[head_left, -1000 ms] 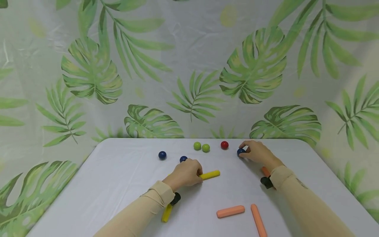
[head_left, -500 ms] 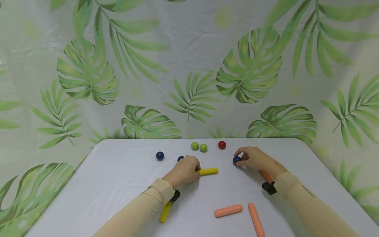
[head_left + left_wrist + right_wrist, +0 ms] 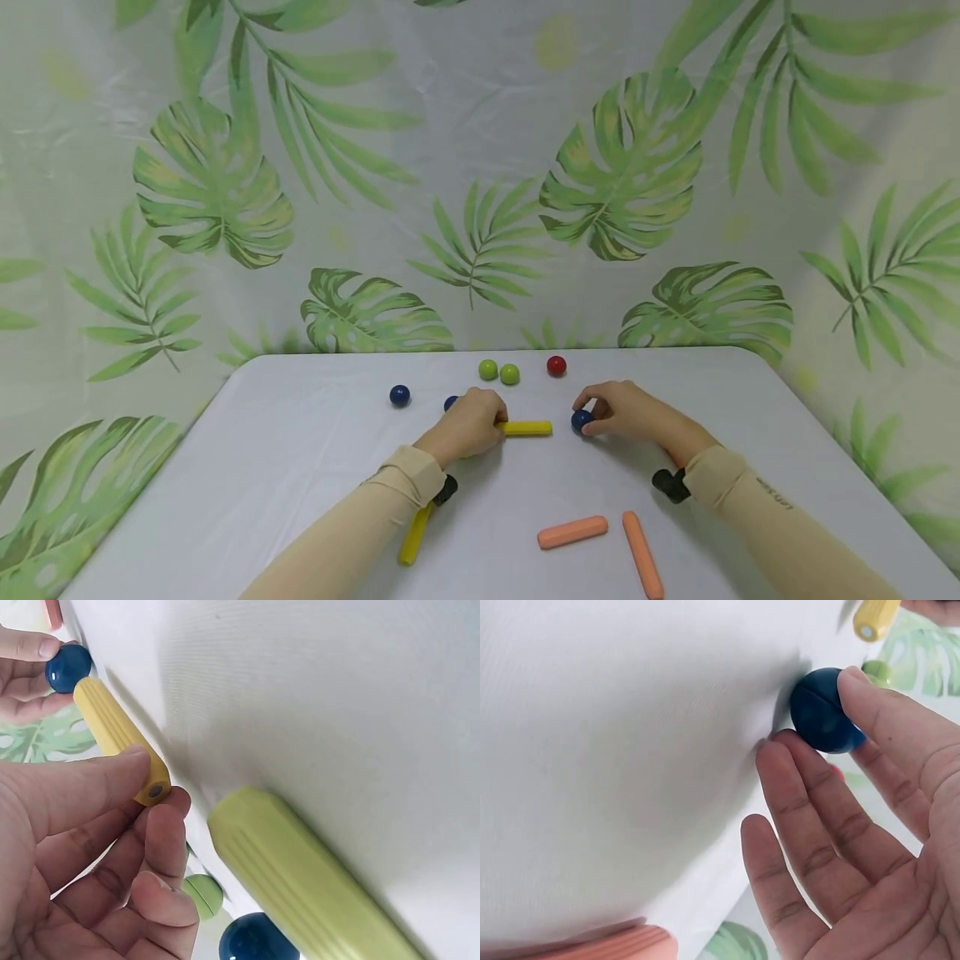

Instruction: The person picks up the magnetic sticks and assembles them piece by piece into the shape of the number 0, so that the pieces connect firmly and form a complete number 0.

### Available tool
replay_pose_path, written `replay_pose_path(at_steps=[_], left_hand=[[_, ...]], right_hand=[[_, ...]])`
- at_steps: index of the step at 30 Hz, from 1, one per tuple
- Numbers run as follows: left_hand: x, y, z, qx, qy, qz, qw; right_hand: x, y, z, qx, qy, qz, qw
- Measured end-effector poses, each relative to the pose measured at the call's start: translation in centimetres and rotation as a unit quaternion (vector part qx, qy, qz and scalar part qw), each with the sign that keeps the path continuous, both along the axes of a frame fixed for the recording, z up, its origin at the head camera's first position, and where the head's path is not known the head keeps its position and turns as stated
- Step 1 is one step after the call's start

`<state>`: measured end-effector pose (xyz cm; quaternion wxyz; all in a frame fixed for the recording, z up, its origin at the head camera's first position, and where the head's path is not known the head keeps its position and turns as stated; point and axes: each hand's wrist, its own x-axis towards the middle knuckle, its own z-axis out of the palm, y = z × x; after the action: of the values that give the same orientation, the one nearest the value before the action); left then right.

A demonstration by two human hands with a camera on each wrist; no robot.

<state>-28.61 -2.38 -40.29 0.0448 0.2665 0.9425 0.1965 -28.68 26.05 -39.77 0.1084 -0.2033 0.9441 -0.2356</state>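
Yellow ribbed stick (image 3: 527, 427) is pointing rightward out of the left hand (image 3: 468, 421), around the middle of the white table (image 3: 300, 450); whether it is touching the surface, I cannot tell. The left thumb and fingers are closing around its near end in a pinch, with the remaining fingers curling toward the palm. Facing its free end, the right hand (image 3: 626, 411) is holding a dark blue ball (image 3: 582, 421) between thumb and index finger, the two spreading just enough to grip it, while the outer fingers are extending loosely. This ball is sitting near the stick's tip, a gap showing between them in the head view.

A second blue ball (image 3: 452, 403) is peeking out from behind the left hand, and a third blue ball (image 3: 400, 396) is resting farther left. Toward the back edge, a green ball (image 3: 488, 369) and its green neighbour (image 3: 510, 374) are sitting just beside each other, left of a red ball (image 3: 557, 366). In the left wrist view, a yellow-green ribbed stick (image 3: 307, 877) is lying close to the left hand. Nearer the front, a short-looking orange stick (image 3: 573, 532) and another orange stick (image 3: 643, 555) are lying near each other.
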Motion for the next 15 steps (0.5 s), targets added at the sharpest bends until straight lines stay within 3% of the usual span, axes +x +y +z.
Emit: replay_pose_path(at_steps=[15], left_hand=[[-0.3, 1.3, -0.1, -0.003, 0.008, 0.0, 1.0]], right_hand=[[0.5, -1.1, -0.1, -0.013, -0.013, 0.001, 0.9998]])
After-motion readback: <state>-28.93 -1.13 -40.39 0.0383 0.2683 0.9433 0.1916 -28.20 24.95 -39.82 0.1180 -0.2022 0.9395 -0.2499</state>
